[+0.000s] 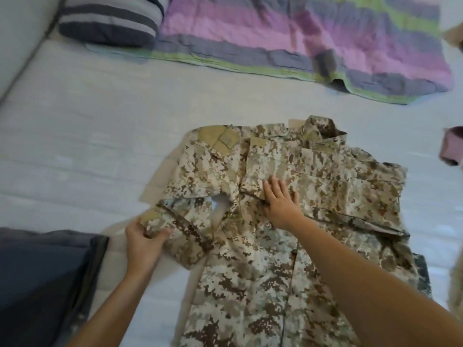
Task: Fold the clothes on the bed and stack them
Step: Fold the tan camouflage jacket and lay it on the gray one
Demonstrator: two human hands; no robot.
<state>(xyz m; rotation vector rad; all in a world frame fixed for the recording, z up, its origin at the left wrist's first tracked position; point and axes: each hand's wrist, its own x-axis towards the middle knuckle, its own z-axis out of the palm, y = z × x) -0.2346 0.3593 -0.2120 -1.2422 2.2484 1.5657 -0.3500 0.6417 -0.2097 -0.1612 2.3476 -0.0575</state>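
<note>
Cropped by bottom edge: camouflage jacket; by left edge: dark grey fabric; at right edge, pink item, too cropped to identify.

bare bed sheet left, quilt beyond, dark folded cloth near-left

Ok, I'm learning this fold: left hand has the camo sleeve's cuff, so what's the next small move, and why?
Probably draw the sleeve cuff across onto the camo jacket: the left hand pinches it out beside the body, while the right hand lies flat on the middle, pinning it.
</note>
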